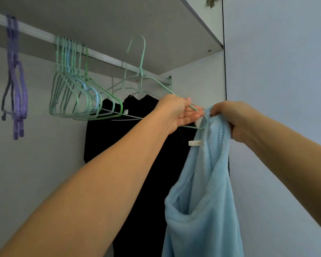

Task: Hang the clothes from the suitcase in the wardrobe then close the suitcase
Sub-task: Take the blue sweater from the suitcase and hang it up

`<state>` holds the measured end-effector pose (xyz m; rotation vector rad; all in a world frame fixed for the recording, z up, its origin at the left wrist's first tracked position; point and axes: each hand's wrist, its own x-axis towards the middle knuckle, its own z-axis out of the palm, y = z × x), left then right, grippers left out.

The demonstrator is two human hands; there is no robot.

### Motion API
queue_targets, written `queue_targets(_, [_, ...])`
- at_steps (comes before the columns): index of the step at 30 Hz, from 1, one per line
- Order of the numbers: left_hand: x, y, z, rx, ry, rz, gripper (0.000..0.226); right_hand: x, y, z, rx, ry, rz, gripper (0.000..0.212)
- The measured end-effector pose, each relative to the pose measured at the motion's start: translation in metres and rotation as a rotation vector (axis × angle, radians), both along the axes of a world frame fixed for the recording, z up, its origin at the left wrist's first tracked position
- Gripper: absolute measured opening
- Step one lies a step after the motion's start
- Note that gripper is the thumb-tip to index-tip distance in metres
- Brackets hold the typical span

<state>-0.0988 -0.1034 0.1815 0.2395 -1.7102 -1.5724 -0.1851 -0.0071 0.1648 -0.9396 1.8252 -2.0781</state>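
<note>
A pale green wire hanger is off the rail, its hook pointing up in front of the shelf. My left hand grips its right shoulder. My right hand holds the bunched neck of a light blue fleece garment, which hangs down below it. The hanger's end meets the garment's neck between my two hands. A white label shows inside the collar. The suitcase is out of view.
The wardrobe rail carries several empty green and blue hangers, purple hangers at the far left, and black clothes hanging behind my left arm. The shelf is above. A wardrobe side panel stands at right.
</note>
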Motion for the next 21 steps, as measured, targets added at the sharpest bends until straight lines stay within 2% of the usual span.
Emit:
queue_targets(4, [-0.022,0.031,-0.044,0.063,-0.078,-0.089,0.025,-0.017,0.023,-0.021,0.044,0.073,-0.211,0.011])
queue_targets(10, [-0.057,0.081,-0.095,0.056,-0.197,-0.144,0.027,-0.04,0.074,-0.055,0.244,0.159,-0.343,0.012])
queue_targets(13, [-0.067,0.099,-0.107,0.069,-0.176,-0.179,0.02,-0.055,0.107,-0.071,0.503,0.377,-0.53,0.025])
queue_targets(15, [-0.073,0.111,-0.111,0.077,-0.16,-0.222,0.017,-0.064,0.128,-0.084,0.689,0.426,-0.573,0.029])
queue_targets(17, [-0.079,0.126,-0.117,0.065,-0.166,-0.268,0.016,-0.075,0.144,-0.098,0.755,0.336,-0.514,0.025])
queue_targets(21, [-0.101,0.164,-0.148,0.033,-0.247,-0.279,0.019,-0.077,0.166,-0.114,0.57,0.04,-0.322,0.016])
